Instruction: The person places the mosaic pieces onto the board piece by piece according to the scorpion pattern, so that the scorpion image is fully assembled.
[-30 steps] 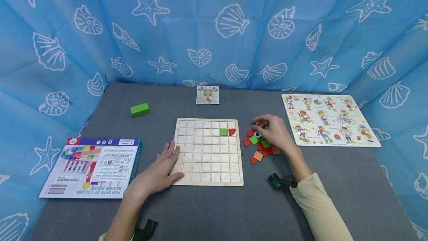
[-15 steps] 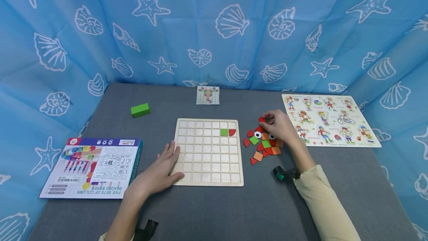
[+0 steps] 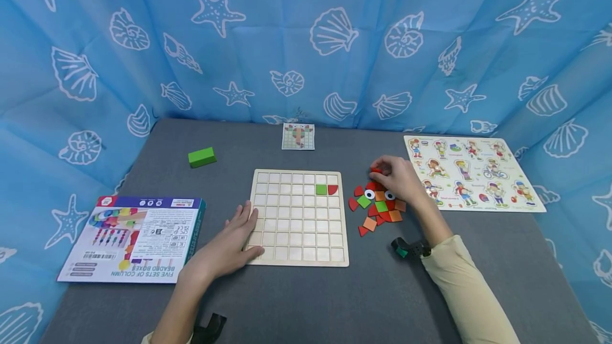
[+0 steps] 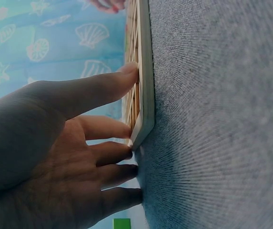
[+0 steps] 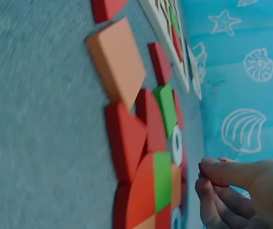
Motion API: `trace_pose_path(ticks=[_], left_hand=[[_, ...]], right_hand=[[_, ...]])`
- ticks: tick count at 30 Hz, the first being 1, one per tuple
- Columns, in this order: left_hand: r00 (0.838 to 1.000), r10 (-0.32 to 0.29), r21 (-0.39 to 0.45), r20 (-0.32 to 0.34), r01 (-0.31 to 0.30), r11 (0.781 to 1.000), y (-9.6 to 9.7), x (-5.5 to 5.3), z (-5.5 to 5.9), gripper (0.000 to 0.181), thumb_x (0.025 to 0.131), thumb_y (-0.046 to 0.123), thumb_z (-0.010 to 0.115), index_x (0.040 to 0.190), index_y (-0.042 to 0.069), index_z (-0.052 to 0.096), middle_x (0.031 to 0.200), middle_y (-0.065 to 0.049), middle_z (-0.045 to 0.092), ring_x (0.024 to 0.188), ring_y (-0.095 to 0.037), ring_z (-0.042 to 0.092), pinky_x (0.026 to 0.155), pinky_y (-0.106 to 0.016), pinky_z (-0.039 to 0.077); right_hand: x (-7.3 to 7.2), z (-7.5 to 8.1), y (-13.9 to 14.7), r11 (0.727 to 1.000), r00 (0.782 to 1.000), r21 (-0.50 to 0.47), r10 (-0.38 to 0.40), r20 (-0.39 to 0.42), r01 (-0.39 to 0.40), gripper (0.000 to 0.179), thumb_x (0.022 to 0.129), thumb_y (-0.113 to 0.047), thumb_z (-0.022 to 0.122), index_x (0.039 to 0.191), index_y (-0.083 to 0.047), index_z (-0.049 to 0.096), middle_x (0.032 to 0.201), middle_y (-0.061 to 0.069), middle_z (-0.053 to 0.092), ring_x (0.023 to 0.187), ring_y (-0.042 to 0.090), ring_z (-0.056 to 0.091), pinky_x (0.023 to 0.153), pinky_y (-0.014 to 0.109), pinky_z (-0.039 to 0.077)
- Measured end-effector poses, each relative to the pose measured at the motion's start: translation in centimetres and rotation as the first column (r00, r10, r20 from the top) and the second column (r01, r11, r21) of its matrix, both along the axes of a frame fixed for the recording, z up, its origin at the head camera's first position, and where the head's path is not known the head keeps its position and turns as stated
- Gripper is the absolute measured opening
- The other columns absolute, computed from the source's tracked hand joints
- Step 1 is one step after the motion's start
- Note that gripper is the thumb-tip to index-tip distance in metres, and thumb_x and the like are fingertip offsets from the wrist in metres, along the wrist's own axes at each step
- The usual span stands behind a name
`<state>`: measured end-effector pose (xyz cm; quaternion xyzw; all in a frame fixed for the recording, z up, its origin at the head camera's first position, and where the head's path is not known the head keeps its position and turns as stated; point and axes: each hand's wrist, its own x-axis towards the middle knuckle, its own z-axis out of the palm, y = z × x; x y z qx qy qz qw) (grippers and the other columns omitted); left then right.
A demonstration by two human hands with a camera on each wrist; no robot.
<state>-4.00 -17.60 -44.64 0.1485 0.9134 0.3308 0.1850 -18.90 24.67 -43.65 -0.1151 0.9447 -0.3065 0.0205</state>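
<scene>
Resting on the near left corner of the board (image 3: 296, 225), the left hand (image 3: 229, 240) has its fingers spread apart and clamped on nothing. Its thumb lies over the near edge and its forefinger touches the left one, while other fingers reach down to the table (image 3: 306, 304); this likely keeps the board from sliding. Left of that hand lies the box (image 3: 143, 240), its print upside down to the person and well clear of the board.

Right of the board, loose pieces (image 3: 381, 206) in red, green and orange lie bunched together with two white eye discs (image 3: 370, 194), close enough, it seems, for short reaches. At the far side of this bunch, the right hand (image 3: 397, 178) has thumb and fingertips together on a red piece (image 5: 216, 180), a light pinch that suits something so small and thin. Its exact shape is mostly hidden by the fingers.

In the board's second row from the far edge, a green square (image 3: 321, 189) and a red quarter (image 3: 332, 190) fill the last two cells on the right, side by side.

Farther off, the puzzle (image 3: 470, 174) lies to the right and the green block (image 3: 202, 157) to the left, both apart from the work. Beyond the board, a card (image 3: 298, 137) shows a coloured grid pattern, presumably set there to be seen over the hands.
</scene>
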Motion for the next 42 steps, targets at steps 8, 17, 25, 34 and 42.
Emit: trace_pose_path(ticks=[8, 17, 25, 34, 42], left_hand=[[0.999, 0.005, -0.04, 0.039, -0.003, 0.999, 0.4, 0.1, 1.2, 0.088, 0.105, 0.031, 0.072, 0.17, -0.005, 0.024, 0.181, -0.028, 0.005, 0.169, -0.051, 0.005, 0.131, -0.076, 0.015], [0.999, 0.001, -0.078, 0.054, 0.003, 0.997, 0.6, 0.0, 1.7, 0.087, 0.106, 0.029, 0.071, 0.169, -0.005, 0.023, 0.181, -0.028, 0.004, 0.169, -0.05, 0.005, 0.133, -0.074, 0.016], [0.999, 0.011, -0.086, 0.047, -0.007, 0.996, 0.5, 0.0, 1.6, 0.085, 0.107, 0.026, 0.07, 0.17, -0.005, 0.022, 0.181, -0.026, 0.004, 0.169, -0.049, 0.004, 0.133, -0.073, 0.016], [0.999, 0.007, -0.082, 0.032, -0.005, 0.997, 0.5, 0.1, 1.4, 0.085, 0.106, 0.025, 0.07, 0.169, -0.006, 0.023, 0.181, -0.028, 0.005, 0.169, -0.049, 0.005, 0.133, -0.074, 0.017], [0.999, 0.007, -0.084, 0.048, -0.003, 0.996, 0.6, 0.1, 1.5, 0.085, 0.106, 0.025, 0.071, 0.169, -0.006, 0.023, 0.181, -0.028, 0.004, 0.169, -0.049, 0.005, 0.133, -0.074, 0.017]], right_hand=[[0.6, 0.3, -1.6, 0.986, 0.994, -0.148, 0.09, 0.062, -0.08, 0.018, 0.101, -0.013, 0.078, 0.116, -0.005, 0.081, 0.109, 0.019, 0.083, 0.099, 0.033, 0.082, 0.08, 0.025, 0.064], [1.1, 0.1, -4.3, 0.949, 0.975, -0.261, 0.204, 0.083, -0.176, 0.02, 0.1, -0.007, 0.077, 0.119, 0.001, 0.081, 0.12, 0.021, 0.081, 0.103, 0.031, 0.079, 0.09, 0.034, 0.067], [0.3, 0.1, -7.0, 0.922, 0.955, -0.295, 0.285, 0.081, -0.25, 0.022, 0.1, 0.001, 0.074, 0.121, 0.0, 0.08, 0.121, 0.019, 0.081, 0.11, 0.034, 0.08, 0.092, 0.039, 0.067], [-0.8, -0.7, -9.3, 0.911, 0.943, -0.286, 0.326, 0.063, -0.296, 0.021, 0.101, 0.003, 0.07, 0.117, -0.004, 0.083, 0.122, 0.017, 0.082, 0.113, 0.033, 0.08, 0.098, 0.048, 0.066], [-0.7, -0.9, -10.2, 0.927, 0.951, -0.247, 0.305, 0.053, -0.283, 0.02, 0.102, 0.003, 0.068, 0.113, -0.005, 0.084, 0.117, 0.014, 0.084, 0.106, 0.028, 0.08, 0.093, 0.046, 0.066]])
